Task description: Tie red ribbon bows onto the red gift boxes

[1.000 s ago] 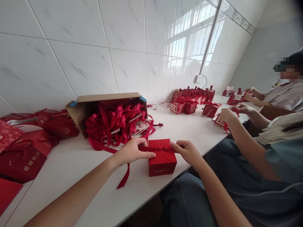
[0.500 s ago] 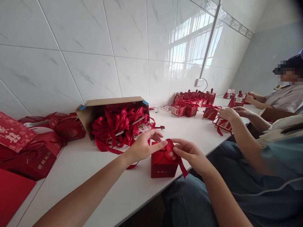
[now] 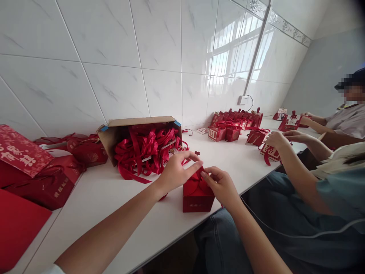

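Observation:
A small red gift box (image 3: 198, 199) stands upright on the white table (image 3: 137, 228), close to its front edge. Red ribbon (image 3: 196, 175) is gathered over the box's top flaps. From the left, my left hand (image 3: 178, 170) pinches a piece of the ribbon between thumb and fingertips above the box. On the other side, my right hand (image 3: 221, 184) has its thumb and fingers closed on the ribbon at the box's top right. Fingers partly hide the ribbon, so how it is looped cannot be made out.
An open cardboard box (image 3: 107, 146) full of red ribbons (image 3: 142, 146) lies behind my left hand. Larger red boxes (image 3: 61, 179) are piled at left. Several finished-looking red boxes (image 3: 232, 133) stand by the wall. At right, a co-worker's hands (image 3: 278, 140) handle another box.
My left hand has lifted a bit of ribbon, and my right hand has moved slightly left over the box. The ribbon tail that hung at the box's right is now mostly hidden.

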`<state>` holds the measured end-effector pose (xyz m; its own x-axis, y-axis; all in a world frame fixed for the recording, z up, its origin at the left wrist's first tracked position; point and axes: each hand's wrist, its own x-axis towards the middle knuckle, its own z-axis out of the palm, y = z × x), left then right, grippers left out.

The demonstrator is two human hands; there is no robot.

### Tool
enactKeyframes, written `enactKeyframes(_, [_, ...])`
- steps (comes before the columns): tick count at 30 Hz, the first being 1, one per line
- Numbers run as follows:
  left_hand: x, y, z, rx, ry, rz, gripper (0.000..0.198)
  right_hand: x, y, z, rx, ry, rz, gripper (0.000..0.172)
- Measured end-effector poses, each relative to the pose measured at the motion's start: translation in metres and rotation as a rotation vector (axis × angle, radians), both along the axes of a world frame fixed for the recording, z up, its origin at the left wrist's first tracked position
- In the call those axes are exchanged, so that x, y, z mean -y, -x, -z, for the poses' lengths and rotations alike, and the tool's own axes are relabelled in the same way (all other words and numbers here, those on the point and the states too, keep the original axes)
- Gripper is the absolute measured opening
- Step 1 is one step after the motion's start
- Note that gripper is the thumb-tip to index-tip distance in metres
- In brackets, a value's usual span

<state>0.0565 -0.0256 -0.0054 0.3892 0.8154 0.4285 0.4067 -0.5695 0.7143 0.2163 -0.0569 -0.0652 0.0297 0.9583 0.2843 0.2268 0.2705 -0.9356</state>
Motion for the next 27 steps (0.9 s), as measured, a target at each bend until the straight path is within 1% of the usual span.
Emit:
enactKeyframes(2, [-0.006, 0.01, 0.011, 0.012, 0.064, -0.08, 0.027, 0.001, 0.004, 0.001, 0.0, 0.001, 0.028, 0.031])
enactKeyframes(4, [-0.012, 0.02, 0.023, -0.054, 0.2, -0.123, 0.035, 0.002, 0.007, 0.002, -0.027, 0.006, -0.003, 0.031])
enactKeyframes(6, [-0.017, 0.03, 0.033, -0.135, 0.33, -0.086, 0.041, 0.002, 0.01, 0.001, -0.08, 0.003, -0.052, 0.031])
enactKeyframes(8, [-0.019, 0.037, 0.039, -0.186, 0.409, 0.001, 0.044, 0.002, 0.012, 0.0, -0.143, 0.018, -0.086, 0.03])
enactKeyframes(10, [-0.019, 0.041, 0.039, -0.211, 0.44, 0.064, 0.047, 0.001, 0.015, -0.002, -0.164, 0.05, -0.074, 0.03])
enactKeyframes(12, [-0.016, 0.042, 0.034, -0.208, 0.426, 0.076, 0.044, 0.0, 0.017, -0.004, -0.137, 0.07, -0.009, 0.027])
enactKeyframes(14, [-0.011, 0.042, 0.022, -0.2, 0.357, 0.059, 0.037, -0.001, 0.02, -0.007, -0.103, 0.077, 0.076, 0.022])
enactKeyframes(15, [-0.008, 0.042, 0.015, -0.212, 0.284, 0.055, 0.031, -0.001, 0.021, -0.009, -0.086, 0.078, 0.113, 0.02])
enactKeyframes(16, [-0.004, 0.042, 0.006, -0.246, 0.183, 0.058, 0.025, -0.001, 0.022, -0.01, -0.064, 0.076, 0.144, 0.018])
enactKeyframes(18, [0.003, 0.04, -0.014, -0.381, -0.088, 0.088, 0.014, -0.001, 0.023, -0.012, -0.005, 0.063, 0.173, 0.015])
enactKeyframes(20, [0.006, 0.035, -0.031, -0.539, -0.337, 0.136, 0.011, 0.001, 0.023, -0.013, 0.06, 0.021, 0.144, 0.015])
enactKeyframes(21, [0.006, 0.032, -0.037, -0.596, -0.426, 0.16, 0.013, 0.002, 0.022, -0.013, 0.085, -0.008, 0.113, 0.016])
enactKeyframes(23, [0.0, 0.023, -0.044, -0.648, -0.528, 0.206, 0.018, 0.005, 0.019, -0.012, 0.113, -0.053, 0.041, 0.02])
enactKeyframes(24, [-0.004, 0.017, -0.045, -0.655, -0.55, 0.233, 0.019, 0.006, 0.018, -0.011, 0.117, -0.064, 0.01, 0.02])
enactKeyframes(26, [-0.013, 0.006, -0.039, -0.633, -0.574, 0.251, 0.018, 0.008, 0.017, -0.01, 0.11, -0.062, -0.015, 0.021])
enactKeyframes(27, [-0.016, 0.001, -0.035, -0.59, -0.589, 0.211, 0.014, 0.008, 0.016, -0.009, 0.099, -0.06, -0.015, 0.024])
